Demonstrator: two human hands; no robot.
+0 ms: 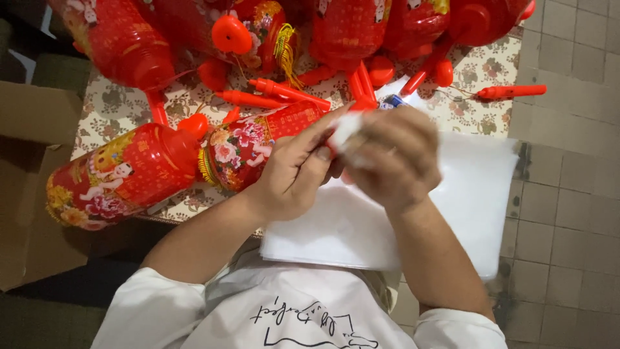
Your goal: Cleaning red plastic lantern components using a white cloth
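The fingers (323, 152) of the left hand (294, 174) pinch a small white scrap of thin plastic film (345, 128) together with the curled right hand (394, 161), both raised over the stack of clear white plastic sheets (471, 194), likely so the next sheet is close. At nine o'clock lies a red printed cylindrical lantern (123, 178) on the floral-cloth tabletop (478, 71); red plastic handle sticks (284, 90) crowd twelve o'clock. Open tiled floor (575, 194) lies at three o'clock.

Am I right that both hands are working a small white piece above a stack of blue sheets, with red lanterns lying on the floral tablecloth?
Not quite: the head view shows the sheets are white, not blue. The rest holds: left hand and right hand work a small white piece; red lanterns lie on the floral tablecloth.
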